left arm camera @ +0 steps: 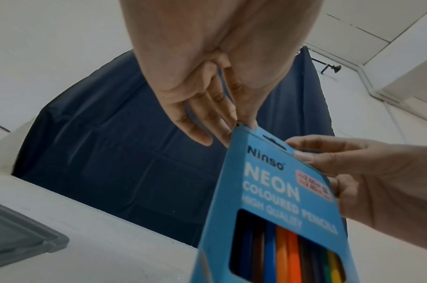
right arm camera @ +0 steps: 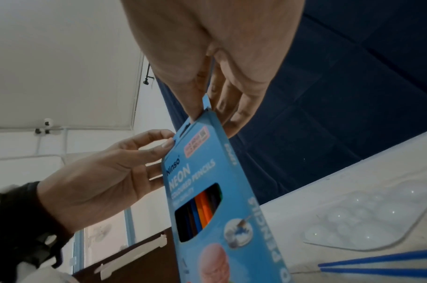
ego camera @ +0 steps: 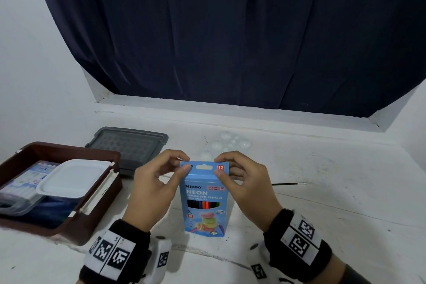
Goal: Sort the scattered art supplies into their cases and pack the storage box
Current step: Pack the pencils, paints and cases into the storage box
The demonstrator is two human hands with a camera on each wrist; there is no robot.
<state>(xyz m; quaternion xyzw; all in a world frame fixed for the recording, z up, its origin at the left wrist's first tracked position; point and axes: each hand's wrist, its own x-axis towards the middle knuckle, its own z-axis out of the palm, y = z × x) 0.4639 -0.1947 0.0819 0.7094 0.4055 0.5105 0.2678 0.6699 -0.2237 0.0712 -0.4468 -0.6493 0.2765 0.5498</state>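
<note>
A blue Ninso coloured pencil box [ego camera: 204, 198] stands upright on the white table between my hands. Its window shows the pencils inside. My left hand [ego camera: 186, 163] pinches the box's top left corner between thumb and forefinger. My right hand [ego camera: 217, 166] pinches the top right corner the same way. In the left wrist view my left hand [left arm camera: 241, 124] grips the top flap of the pencil box [left arm camera: 268, 191]. In the right wrist view my right hand [right arm camera: 202, 113] pinches the flap of the pencil box [right arm camera: 207, 181]. The brown storage box [ego camera: 69, 148] lies open at the left.
Inside the storage box lie a white lidded container [ego camera: 73, 177] and a clear marker case [ego camera: 30, 175]. A grey lid [ego camera: 129, 143] rests behind it. A clear paint palette [ego camera: 230, 143] sits beyond my hands, and a thin black brush [ego camera: 288, 184] lies to the right.
</note>
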